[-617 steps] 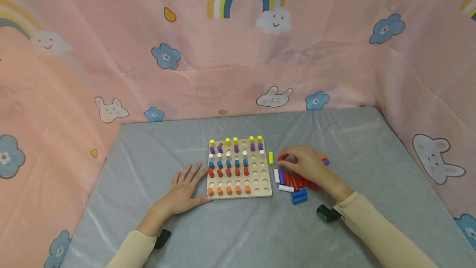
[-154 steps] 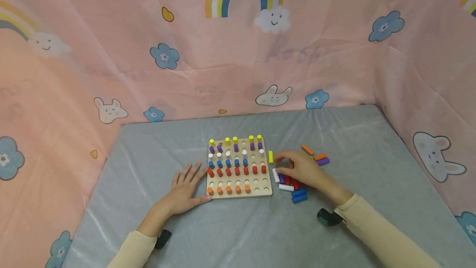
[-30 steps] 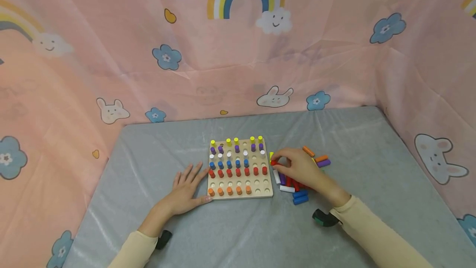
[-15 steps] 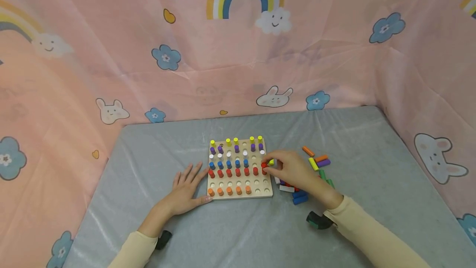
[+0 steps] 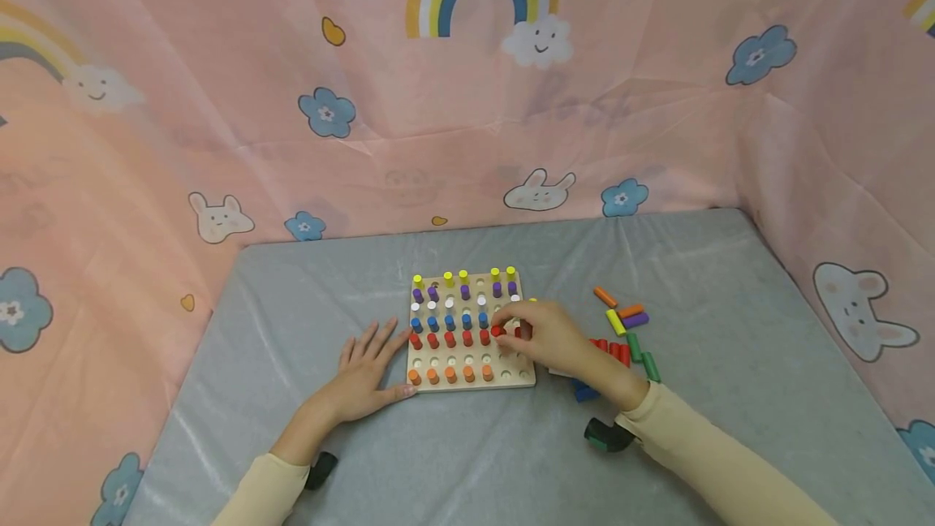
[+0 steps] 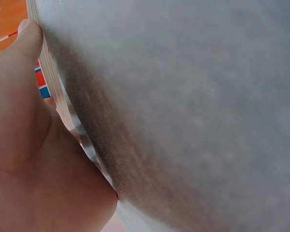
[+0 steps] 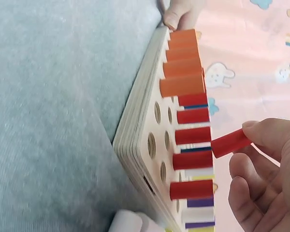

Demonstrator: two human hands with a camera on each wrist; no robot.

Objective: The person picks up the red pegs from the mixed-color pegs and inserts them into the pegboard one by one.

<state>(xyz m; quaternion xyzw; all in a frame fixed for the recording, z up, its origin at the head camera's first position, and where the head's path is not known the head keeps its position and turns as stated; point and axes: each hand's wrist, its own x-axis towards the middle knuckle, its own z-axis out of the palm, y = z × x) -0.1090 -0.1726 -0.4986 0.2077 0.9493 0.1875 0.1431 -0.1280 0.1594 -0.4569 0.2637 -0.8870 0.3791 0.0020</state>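
A square wooden pegboard [image 5: 475,360] lies on the grey cloth, with rows of yellow, purple, white, blue, red and orange pegs standing in it. My right hand [image 5: 551,339] is over the board's right part, pinching a red peg [image 7: 232,143] between thumb and forefinger. That peg is tilted, its lower end close by the tops of the standing red pegs [image 7: 192,135]. At the board's left side my left hand [image 5: 365,376] lies flat with spread fingers, its thumb touching the front left corner beside the orange pegs [image 5: 450,375].
Right of the board lie loose pegs: several red pegs [image 5: 613,350], blue pegs [image 5: 587,392], green pegs [image 5: 650,366], orange pegs [image 5: 605,296], a yellow peg [image 5: 616,322] and a purple peg [image 5: 635,320]. My right forearm partly covers this pile. A pink printed curtain [image 5: 438,144] hangs behind.
Since the oldest frame, two more red pegs stand in the red row. Over the last second my right hand has carried another red peg left, over the board. The left hand stays put.
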